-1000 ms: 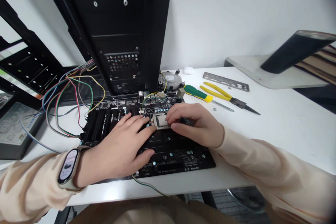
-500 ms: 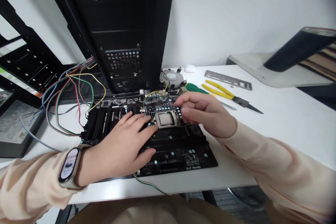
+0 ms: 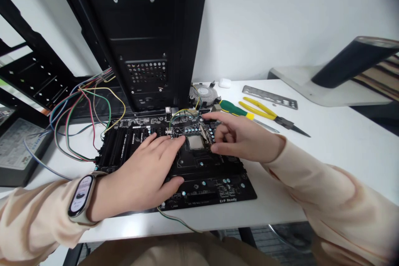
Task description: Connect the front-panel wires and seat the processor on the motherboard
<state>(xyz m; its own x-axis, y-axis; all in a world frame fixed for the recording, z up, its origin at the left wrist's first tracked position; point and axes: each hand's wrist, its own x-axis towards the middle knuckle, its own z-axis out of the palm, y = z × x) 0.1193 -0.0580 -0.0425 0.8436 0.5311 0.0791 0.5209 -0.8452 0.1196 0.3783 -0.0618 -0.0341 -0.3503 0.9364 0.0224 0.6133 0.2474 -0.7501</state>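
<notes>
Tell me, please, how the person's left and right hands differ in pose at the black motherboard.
The left hand lies flat, fingers spread on the black motherboard; the right hand has its index finger extended, others curled by the tilted metal socket plate. The left wrist wears a watch; the right shows none. Both have beige sleeves.

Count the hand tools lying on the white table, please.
2. The green-handled screwdriver lies just beyond the right hand; the yellow-handled pliers lie to its right. More may be hidden behind the black computer case.
</notes>
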